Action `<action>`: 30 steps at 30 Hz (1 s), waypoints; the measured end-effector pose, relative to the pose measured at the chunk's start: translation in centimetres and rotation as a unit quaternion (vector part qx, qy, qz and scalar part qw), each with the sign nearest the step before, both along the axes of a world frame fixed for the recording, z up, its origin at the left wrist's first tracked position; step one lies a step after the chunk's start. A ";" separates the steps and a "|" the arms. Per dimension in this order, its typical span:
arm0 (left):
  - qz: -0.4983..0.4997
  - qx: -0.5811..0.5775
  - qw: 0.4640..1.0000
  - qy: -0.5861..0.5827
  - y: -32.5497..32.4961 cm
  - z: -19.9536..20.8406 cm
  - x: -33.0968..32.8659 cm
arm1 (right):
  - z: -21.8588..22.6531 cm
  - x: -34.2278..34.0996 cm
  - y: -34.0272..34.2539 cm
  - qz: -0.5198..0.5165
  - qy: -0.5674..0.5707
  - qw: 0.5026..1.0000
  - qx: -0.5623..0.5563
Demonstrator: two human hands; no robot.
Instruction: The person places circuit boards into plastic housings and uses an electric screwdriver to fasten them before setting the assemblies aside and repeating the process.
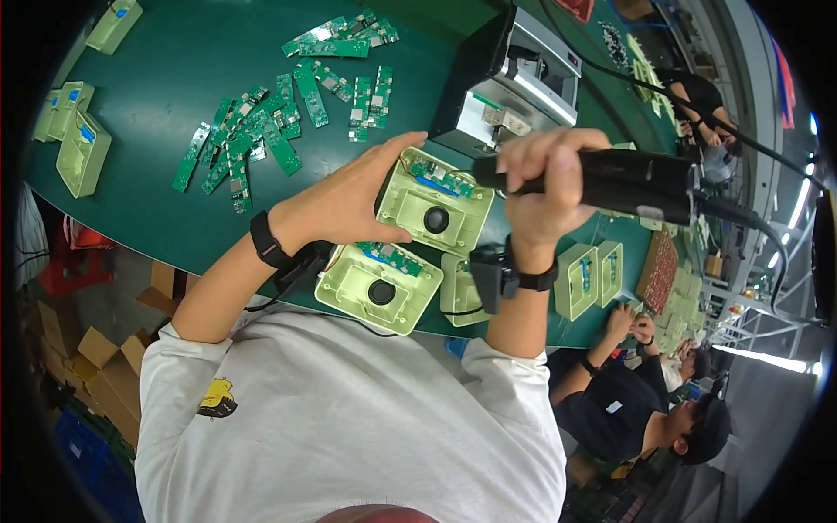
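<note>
My left hand [353,196] is wrapped round the left side of a light-green plastic housing [411,218], fingers at its top corner and thumb along its lower edge. Inside the housing sit a green circuit board [446,181] and a round black speaker [436,220]. In my right hand [551,179] is a black corded electric screwdriver [641,185], gripped just above the housing's right end; I cannot tell whether its tip touches anything. Closer to my body, a second light-green housing [336,283] with its own board and speaker lies at the table edge.
Loose green circuit boards [261,131] are heaped on the green table [174,52]. A black and silver boxy machine [484,78] stands at the far right. More housings [83,161] line the left, others [575,283] the right. A co-worker [619,410] sits on the right.
</note>
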State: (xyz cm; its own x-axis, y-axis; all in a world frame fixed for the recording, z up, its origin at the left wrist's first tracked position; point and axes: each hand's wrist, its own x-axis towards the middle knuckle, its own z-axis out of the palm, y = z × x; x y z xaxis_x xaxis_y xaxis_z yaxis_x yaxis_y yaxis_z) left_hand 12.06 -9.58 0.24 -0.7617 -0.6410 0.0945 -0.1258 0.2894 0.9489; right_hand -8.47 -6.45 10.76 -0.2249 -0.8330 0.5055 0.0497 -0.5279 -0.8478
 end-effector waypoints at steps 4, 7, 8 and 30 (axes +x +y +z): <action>0.004 0.013 1.000 0.005 0.0 0.7 0.1 | -1.7 2.4 0.0 0.006 0.038 0.999 0.006; 0.008 0.003 1.000 0.011 0.1 0.3 0.0 | -3.0 2.1 -0.9 -0.003 0.082 0.997 0.002; 0.010 -0.003 1.000 0.015 0.1 0.3 0.0 | -3.7 1.9 -1.0 -0.005 0.098 0.995 -0.005; -0.059 -0.214 0.975 -0.027 -0.5 1.3 -0.4 | 1.1 -3.4 -2.2 -0.117 0.040 0.990 -0.068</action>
State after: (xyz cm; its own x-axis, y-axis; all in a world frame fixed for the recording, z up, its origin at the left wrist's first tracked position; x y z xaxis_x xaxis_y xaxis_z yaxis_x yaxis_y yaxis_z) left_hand 11.66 -10.06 1.57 -0.8392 -0.4590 0.2916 -0.1141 0.6730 0.7308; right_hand -11.89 -8.66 11.89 -0.3578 -0.6858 0.6337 -0.1518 -0.6269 -0.7642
